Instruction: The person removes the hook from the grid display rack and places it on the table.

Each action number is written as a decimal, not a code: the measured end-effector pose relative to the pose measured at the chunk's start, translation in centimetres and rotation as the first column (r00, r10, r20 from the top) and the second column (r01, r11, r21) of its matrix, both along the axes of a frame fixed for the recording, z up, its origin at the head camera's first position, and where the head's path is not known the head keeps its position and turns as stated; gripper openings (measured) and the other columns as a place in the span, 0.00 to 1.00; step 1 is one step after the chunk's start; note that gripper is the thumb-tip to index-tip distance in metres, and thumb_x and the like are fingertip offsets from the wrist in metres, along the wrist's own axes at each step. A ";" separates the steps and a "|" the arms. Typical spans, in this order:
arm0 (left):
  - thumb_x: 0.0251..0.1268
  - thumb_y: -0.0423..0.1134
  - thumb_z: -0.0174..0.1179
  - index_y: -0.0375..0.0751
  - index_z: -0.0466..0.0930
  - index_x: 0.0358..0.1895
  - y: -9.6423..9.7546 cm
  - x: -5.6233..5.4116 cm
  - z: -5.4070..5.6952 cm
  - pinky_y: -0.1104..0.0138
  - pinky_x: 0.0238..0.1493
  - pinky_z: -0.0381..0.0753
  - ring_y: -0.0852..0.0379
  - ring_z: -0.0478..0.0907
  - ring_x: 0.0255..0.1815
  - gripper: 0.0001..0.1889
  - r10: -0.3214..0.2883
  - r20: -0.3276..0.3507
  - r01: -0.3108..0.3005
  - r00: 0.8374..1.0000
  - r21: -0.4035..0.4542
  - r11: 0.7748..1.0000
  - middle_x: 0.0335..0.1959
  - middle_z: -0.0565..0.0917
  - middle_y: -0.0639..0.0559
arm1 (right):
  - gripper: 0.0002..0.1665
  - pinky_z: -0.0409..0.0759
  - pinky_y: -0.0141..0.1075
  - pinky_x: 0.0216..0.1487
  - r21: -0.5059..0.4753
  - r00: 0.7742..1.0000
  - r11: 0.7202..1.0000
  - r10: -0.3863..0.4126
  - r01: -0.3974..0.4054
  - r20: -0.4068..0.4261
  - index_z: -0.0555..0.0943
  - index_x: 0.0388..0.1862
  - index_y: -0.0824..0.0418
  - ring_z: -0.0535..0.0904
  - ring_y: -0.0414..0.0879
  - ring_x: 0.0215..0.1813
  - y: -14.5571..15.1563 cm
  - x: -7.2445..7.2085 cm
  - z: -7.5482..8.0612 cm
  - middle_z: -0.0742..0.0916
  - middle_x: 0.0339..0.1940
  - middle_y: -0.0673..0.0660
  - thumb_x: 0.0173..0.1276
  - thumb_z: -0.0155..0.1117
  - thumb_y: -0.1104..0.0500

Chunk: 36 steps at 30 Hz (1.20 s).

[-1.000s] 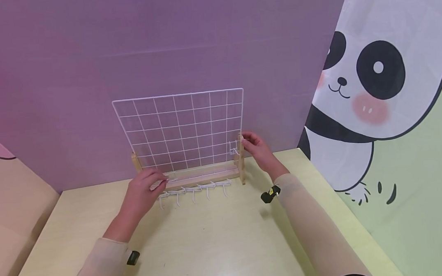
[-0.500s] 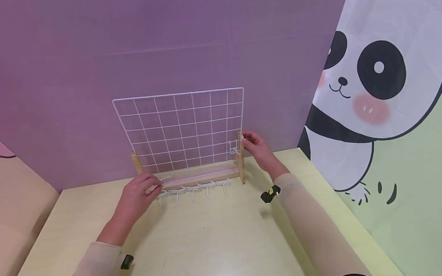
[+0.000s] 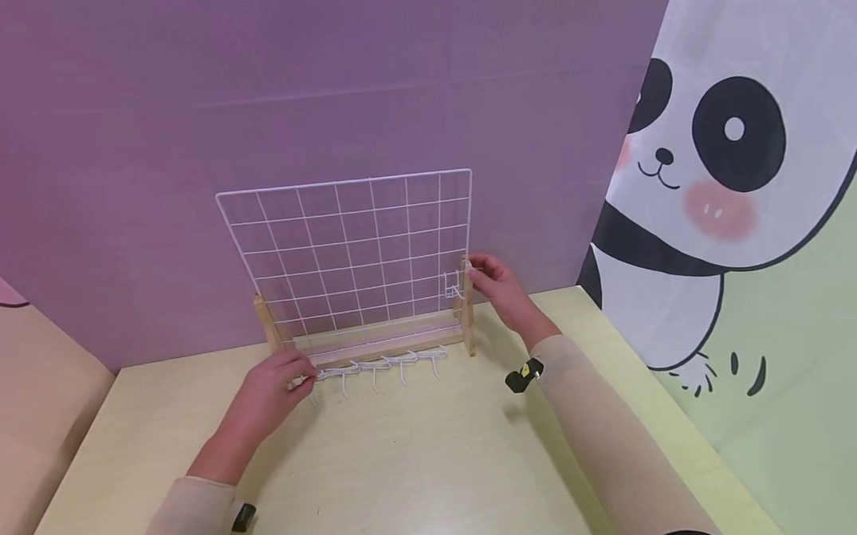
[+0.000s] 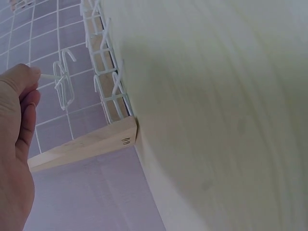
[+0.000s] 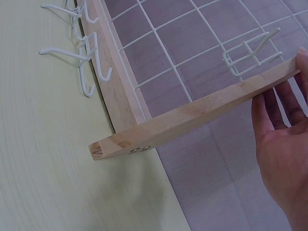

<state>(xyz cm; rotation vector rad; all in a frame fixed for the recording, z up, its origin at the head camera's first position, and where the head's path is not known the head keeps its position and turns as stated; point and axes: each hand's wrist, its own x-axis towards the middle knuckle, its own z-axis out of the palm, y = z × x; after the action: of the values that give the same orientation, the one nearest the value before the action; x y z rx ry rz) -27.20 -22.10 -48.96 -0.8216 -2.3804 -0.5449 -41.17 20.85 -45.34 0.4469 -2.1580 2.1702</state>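
A white wire grid panel (image 3: pixel 343 183) stands upright in a wooden stand (image 5: pixel 197 109) at the back of the table. In the left wrist view, my left hand (image 4: pixel 19 110) pinches the prong of a white wire hook (image 4: pixel 62 84) between thumb and forefinger, in front of the panel's lower left part. My right hand (image 3: pixel 501 288) grips the stand's right post, thumb on its near face and fingers behind. One white hook (image 3: pixel 453 292) hangs on the grid beside that post. Along the stand's front bar sits a row of several white hooks (image 3: pixel 374 366), prongs pointing outward.
The pale wooden table (image 3: pixel 402 476) extends in front of the stand. Close behind it rises a purple backdrop (image 3: pixel 334 80). A wall with a panda picture (image 3: pixel 739 134) is on the right.
My left hand, pinching the hook, has moved left, then slightly lower, toward the left end of the hook row. My right hand stays on the post.
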 end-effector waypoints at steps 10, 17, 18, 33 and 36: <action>0.56 0.22 0.80 0.41 0.90 0.36 -0.1 -0.1 -0.6 0.53 0.43 0.90 0.52 0.83 0.39 0.12 0.006 0.087 0.001 0.996 -0.080 0.997 0.36 0.84 0.54 | 0.21 0.74 0.49 0.81 -0.002 1.000 1.000 -0.006 0.006 -0.001 0.77 0.72 0.69 0.82 0.47 0.65 0.0 -0.1 -0.2 0.87 0.59 0.54 0.88 0.61 0.61; 0.57 0.23 0.80 0.41 0.90 0.37 0.0 -0.1 -0.9 0.52 0.46 0.90 0.51 0.84 0.41 0.11 0.010 0.165 0.008 0.986 -0.108 0.994 0.37 0.84 0.56 | 0.21 0.72 0.49 0.82 0.018 1.000 1.000 -0.014 0.014 0.025 0.78 0.73 0.65 0.80 0.51 0.70 0.1 -0.1 -0.1 0.86 0.64 0.56 0.88 0.61 0.59; 0.58 0.23 0.80 0.42 0.90 0.37 0.0 -0.2 -1.0 0.52 0.47 0.90 0.50 0.84 0.41 0.11 0.007 0.168 0.013 0.986 -0.115 0.993 0.37 0.84 0.56 | 0.21 0.72 0.49 0.82 0.020 1.000 1.000 -0.014 0.013 0.025 0.78 0.73 0.64 0.80 0.51 0.71 0.1 -0.1 -0.1 0.85 0.64 0.56 0.88 0.61 0.59; 0.61 0.25 0.80 0.44 0.90 0.38 0.0 -0.6 -1.4 0.55 0.46 0.90 0.53 0.85 0.42 0.11 0.013 0.278 0.032 0.960 -0.156 0.987 0.37 0.85 0.59 | 0.21 0.73 0.50 0.81 0.025 1.000 1.000 -0.007 0.007 -0.004 0.78 0.73 0.67 0.80 0.50 0.69 0.1 0.3 0.2 0.86 0.65 0.60 0.88 0.61 0.60; 0.63 0.26 0.79 0.45 0.90 0.38 0.2 -0.5 -1.3 0.57 0.46 0.90 0.55 0.85 0.41 0.10 -0.003 0.310 0.052 0.951 -0.149 0.987 0.37 0.85 0.60 | 0.21 0.73 0.50 0.81 0.026 1.000 1.000 -0.007 0.008 -0.008 0.78 0.73 0.67 0.81 0.49 0.68 0.1 0.4 0.3 0.86 0.64 0.60 0.88 0.61 0.60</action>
<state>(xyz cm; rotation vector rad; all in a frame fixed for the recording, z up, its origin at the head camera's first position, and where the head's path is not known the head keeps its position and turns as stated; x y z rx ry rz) -27.71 -21.86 -50.24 -0.8939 -2.7302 -0.5370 -40.81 21.00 -45.09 0.4476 -2.1832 2.1347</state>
